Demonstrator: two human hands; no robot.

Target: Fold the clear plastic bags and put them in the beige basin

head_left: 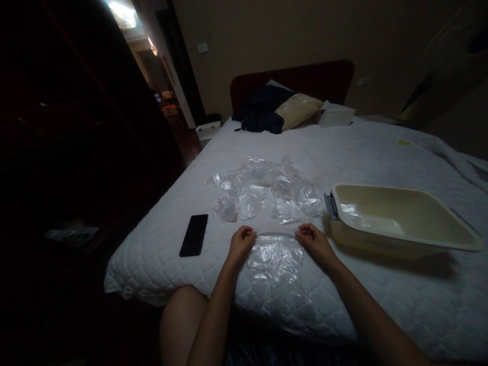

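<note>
A clear plastic bag (277, 259) hangs down toward me at the near edge of the bed, its top edge stretched between my hands. My left hand (243, 241) pinches the bag's upper left corner. At the upper right corner, my right hand (310, 237) is closed on the same bag. Just beyond them lies a loose spread of crumpled clear plastic bags (255, 185) on the white quilted bedding. A cream plastic bin (385, 244) with a grey side latch stands to the right of my right hand, with some clear plastic inside it.
A black phone (194, 235) lies on the bed (152, 254) left of my left hand. Toward the headboard (328, 76) are dark cloth (263, 109), a beige pillow (299, 111) and a white box (336, 115). The bed's left edge drops to a dark floor.
</note>
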